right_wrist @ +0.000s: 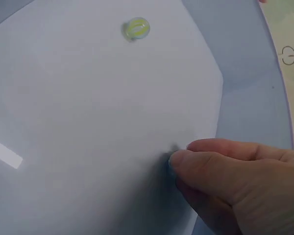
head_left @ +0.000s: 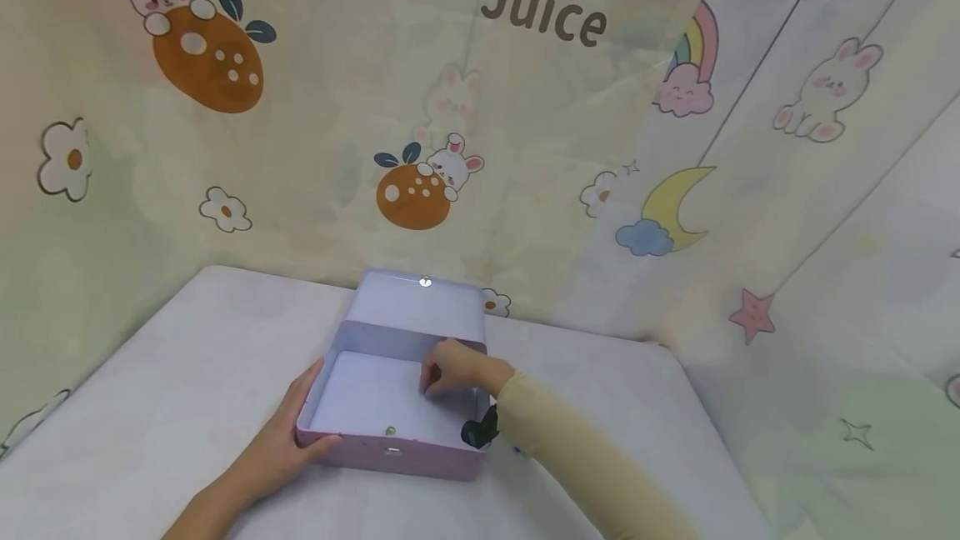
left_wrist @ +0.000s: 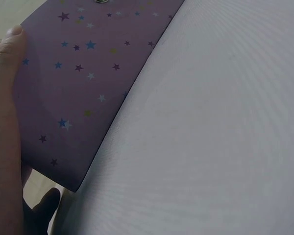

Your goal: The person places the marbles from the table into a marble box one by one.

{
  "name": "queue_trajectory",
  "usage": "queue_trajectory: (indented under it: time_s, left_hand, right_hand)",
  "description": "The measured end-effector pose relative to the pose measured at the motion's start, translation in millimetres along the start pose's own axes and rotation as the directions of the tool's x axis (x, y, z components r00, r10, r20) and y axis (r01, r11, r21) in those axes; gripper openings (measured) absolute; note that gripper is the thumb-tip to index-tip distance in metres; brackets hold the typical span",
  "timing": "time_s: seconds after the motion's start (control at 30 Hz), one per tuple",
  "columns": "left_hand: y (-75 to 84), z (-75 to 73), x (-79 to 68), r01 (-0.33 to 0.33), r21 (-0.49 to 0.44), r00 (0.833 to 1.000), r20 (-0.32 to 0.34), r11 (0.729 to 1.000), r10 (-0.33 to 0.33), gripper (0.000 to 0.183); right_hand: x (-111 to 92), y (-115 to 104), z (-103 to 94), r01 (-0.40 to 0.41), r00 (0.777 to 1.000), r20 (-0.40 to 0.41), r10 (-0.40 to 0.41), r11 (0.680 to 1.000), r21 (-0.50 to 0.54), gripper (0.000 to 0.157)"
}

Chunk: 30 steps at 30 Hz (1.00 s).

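Observation:
A pinkish-purple box with a white inside stands on the table, its lid swung open at the back. Small stars dot the outer wall. At the box's left front corner my left hand grips it, thumb on the front wall and fingers along the side. Inside, my right hand has thumb and fingertips pinched together low over the floor, with a bluish edge of a marble showing, mostly hidden. A clear marble with yellow-green stripes lies on the box floor near the front wall.
Bluish marbles lie on the white table right of the box, partly behind the right sleeve. A dark device sits at the right wrist. A printed curtain hangs behind the table.

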State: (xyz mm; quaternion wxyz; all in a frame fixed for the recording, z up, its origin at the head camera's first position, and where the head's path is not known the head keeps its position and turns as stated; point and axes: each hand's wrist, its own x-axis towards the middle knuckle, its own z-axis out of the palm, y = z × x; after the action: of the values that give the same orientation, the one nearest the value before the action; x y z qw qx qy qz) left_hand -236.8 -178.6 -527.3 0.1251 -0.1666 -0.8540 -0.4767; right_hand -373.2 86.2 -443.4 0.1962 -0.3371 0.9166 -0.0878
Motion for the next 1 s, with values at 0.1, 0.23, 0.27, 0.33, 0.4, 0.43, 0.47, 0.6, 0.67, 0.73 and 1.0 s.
queue_trajectory:
  time_s: [0.1,0.23,0.27,0.33,0.4,0.43,0.47,0.6,0.67,0.73,1.0]
  left_hand:
    - [-0.4,2.2,0.2,0.001,0.011,1.0,-0.004,1.0,-0.001,0.106]
    - [-1.9,3.3,1.1,-0.004,0.019,1.0,-0.012,1.0,0.005,0.107]
    - [-2.0,3.3,1.5,0.001,0.019,1.0,-0.011,1.0,-0.001,0.107]
    - [-2.6,3.2,1.8,-0.001,0.017,1.0,-0.011,1.0,0.001,0.108]
    - [-2.9,2.8,2.1,0.003,0.016,1.0,-0.011,1.0,-0.002,0.108]
    - [-3.0,2.7,2.1,0.003,0.016,1.0,-0.012,1.0,-0.003,0.108]
    - [-3.5,2.7,2.1,0.005,0.02,1.0,-0.012,1.0,-0.005,0.108]
    - [-2.9,3.9,1.5,0.01,0.033,1.0,-0.012,0.999,-0.009,0.108]
    - [-2.4,4.0,1.7,0.004,0.032,1.0,-0.012,0.999,-0.004,0.108]
    - [-2.3,3.5,2.5,-0.007,0.028,1.0,-0.013,1.0,0.007,0.108]
    - [-3.1,3.7,3.2,0.019,0.021,1.0,-0.01,1.0,-0.018,0.108]
  right_hand:
    - [1.7,-1.1,3.5,0.002,1.0,-0.001,-0.002,1.0,-0.016,0.007]
    - [2.9,-4.0,4.9,0.019,1.0,-0.011,-0.019,1.0,-0.022,0.006]
    - [2.9,-4.7,4.9,0.024,1.0,-0.014,-0.024,0.999,-0.024,0.007]
    - [3.3,-5.9,4.4,0.032,0.999,-0.019,-0.033,0.999,-0.023,0.007]
    - [2.4,-6.5,2.9,0.04,0.999,-0.026,-0.04,0.999,-0.014,0.008]
    - [1.2,-7.0,1.2,0.039,0.999,-0.032,-0.039,0.999,-0.002,0.01]
    - [-0.9,-7.7,-1.2,0.04,0.998,-0.041,-0.039,0.999,0.012,0.011]
    - [-18.2,-6.8,-13.4,0.079,0.992,-0.104,-0.07,0.993,0.083,0.016]
    - [-31.8,-6.0,-21.0,0.108,0.985,-0.15,-0.09,0.987,0.115,0.017]
    - [-47.8,-3.7,-27.3,0.129,0.973,-0.21,-0.098,0.981,0.143,0.018]
    - [-116.1,25.2,-19.0,0.132,0.871,-0.491,0.024,0.951,0.279,0.017]
